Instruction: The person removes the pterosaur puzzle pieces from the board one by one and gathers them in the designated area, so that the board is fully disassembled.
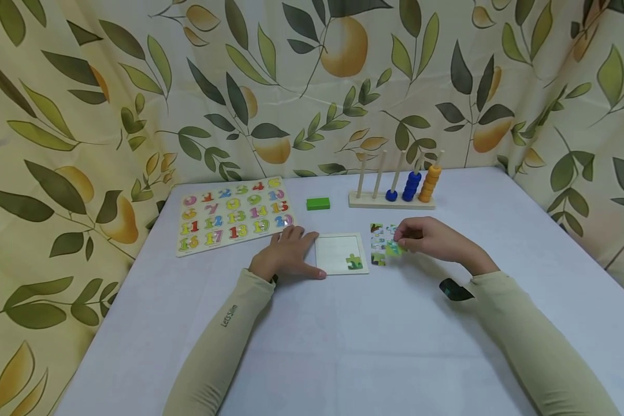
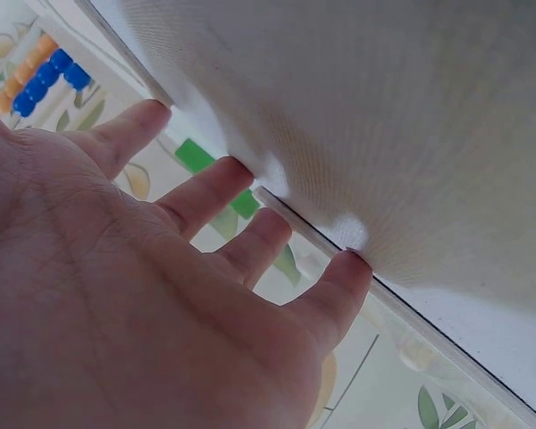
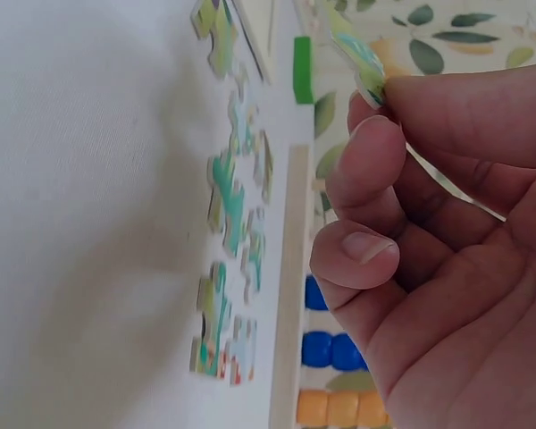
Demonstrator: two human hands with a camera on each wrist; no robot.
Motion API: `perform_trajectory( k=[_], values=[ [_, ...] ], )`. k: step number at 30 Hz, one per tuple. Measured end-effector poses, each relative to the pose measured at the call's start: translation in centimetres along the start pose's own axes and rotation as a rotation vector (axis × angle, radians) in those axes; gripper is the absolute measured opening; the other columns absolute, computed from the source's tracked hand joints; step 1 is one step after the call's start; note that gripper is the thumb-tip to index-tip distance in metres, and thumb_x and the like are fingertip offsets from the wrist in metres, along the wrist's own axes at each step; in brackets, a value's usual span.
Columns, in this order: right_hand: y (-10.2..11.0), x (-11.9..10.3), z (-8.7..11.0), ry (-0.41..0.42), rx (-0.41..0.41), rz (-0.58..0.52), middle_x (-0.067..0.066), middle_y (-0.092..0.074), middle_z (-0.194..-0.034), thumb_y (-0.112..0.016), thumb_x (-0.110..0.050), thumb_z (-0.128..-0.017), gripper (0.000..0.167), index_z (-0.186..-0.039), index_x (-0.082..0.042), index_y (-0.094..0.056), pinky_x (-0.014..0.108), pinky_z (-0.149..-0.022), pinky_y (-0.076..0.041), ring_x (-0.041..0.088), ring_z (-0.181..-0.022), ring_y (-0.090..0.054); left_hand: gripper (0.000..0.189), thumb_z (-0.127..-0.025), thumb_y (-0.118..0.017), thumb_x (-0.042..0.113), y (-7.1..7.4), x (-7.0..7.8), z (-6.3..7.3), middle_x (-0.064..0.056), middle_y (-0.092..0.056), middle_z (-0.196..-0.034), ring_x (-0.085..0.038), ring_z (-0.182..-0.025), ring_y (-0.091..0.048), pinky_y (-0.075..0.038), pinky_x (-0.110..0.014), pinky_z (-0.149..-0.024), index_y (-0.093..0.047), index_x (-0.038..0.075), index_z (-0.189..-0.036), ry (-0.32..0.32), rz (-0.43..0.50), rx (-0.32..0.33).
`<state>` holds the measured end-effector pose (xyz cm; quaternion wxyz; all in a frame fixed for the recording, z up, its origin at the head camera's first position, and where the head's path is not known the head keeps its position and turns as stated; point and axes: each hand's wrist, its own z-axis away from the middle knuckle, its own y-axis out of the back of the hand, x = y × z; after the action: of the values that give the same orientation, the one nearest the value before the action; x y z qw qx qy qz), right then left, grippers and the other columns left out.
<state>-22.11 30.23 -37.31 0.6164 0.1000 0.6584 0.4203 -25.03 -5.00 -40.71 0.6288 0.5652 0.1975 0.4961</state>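
A shallow white puzzle tray point(image 1: 338, 273) lies on the table, with one green jigsaw piece point(image 1: 353, 262) in its near right corner. My left hand point(image 1: 287, 254) rests at the tray's left side, fingers spread, thumb and forefinger touching its edge. To the tray's right, my right hand point(image 1: 439, 241) pinches a green-and-yellow jigsaw piece point(image 3: 362, 58) between thumb and fingers, lifted off the cloth. Below that hand, several loose jigsaw pieces point(image 1: 378, 242) lie together on the table. The right wrist view shows them edge-on, so their pictures are hard to read.
A number board point(image 1: 184, 251) lies at the back left. Beyond the tray sits a green block point(image 1: 318, 203). At the back right stands a wooden peg abacus point(image 1: 390, 202) with blue and orange beads. A dark object point(image 1: 455, 290) shows beside the right wrist. Patterned curtains enclose the table.
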Motion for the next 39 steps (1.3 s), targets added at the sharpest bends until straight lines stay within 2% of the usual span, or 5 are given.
perform_trajectory(
  k=[10,18,30,39],
  values=[
    [0.6,1.1,0.4,-0.045,-0.025,0.028,0.007,-0.068,-0.104,-0.064,-0.002,-0.104,0.012,-0.114,0.001,-0.068,0.032,-0.083,-0.055,0.026,-0.095,-0.059,0.106,-0.087,-0.081,0.064,0.0,0.0,-0.1,-0.015,-0.029,-0.17,-0.038,-0.159,-0.015,-0.014,-0.062,-0.127,-0.032,0.021,-0.17,-0.002,-0.004,0.001],
    [0.5,1.9,0.5,-0.069,-0.072,0.053,0.009,-0.068,-0.11,-0.063,-0.001,-0.104,0.008,-0.11,0.001,-0.068,0.038,-0.088,-0.05,0.028,-0.101,-0.055,0.105,-0.087,-0.08,0.065,-0.1,-0.1,-0.2,-0.015,-0.028,-0.17,-0.038,-0.159,-0.016,-0.013,-0.061,-0.127,-0.031,0.022,-0.17,0.0,-0.003,0.002],
    [0.1,2.1,0.3,-0.062,-0.09,0.084,0.006,-0.066,-0.104,-0.064,0.0,-0.103,0.005,-0.107,0.0,-0.068,0.04,-0.084,-0.049,0.026,-0.096,-0.055,0.105,-0.088,-0.08,0.065,-0.1,-0.1,-0.2,-0.015,-0.029,-0.169,-0.037,-0.158,-0.017,-0.013,-0.061,-0.127,-0.032,0.021,-0.17,-0.003,-0.004,0.005],
    [-0.3,2.2,-0.1,-0.054,-0.064,0.213,0.003,-0.067,-0.097,-0.066,0.001,-0.102,0.008,-0.1,-0.005,-0.071,0.042,-0.082,-0.05,0.025,-0.092,-0.056,0.105,-0.088,-0.08,0.066,-0.2,-0.1,-0.3,-0.015,-0.029,-0.169,-0.037,-0.158,-0.017,-0.014,-0.062,-0.127,-0.032,0.021,-0.17,-0.003,-0.007,0.006]
  ],
)
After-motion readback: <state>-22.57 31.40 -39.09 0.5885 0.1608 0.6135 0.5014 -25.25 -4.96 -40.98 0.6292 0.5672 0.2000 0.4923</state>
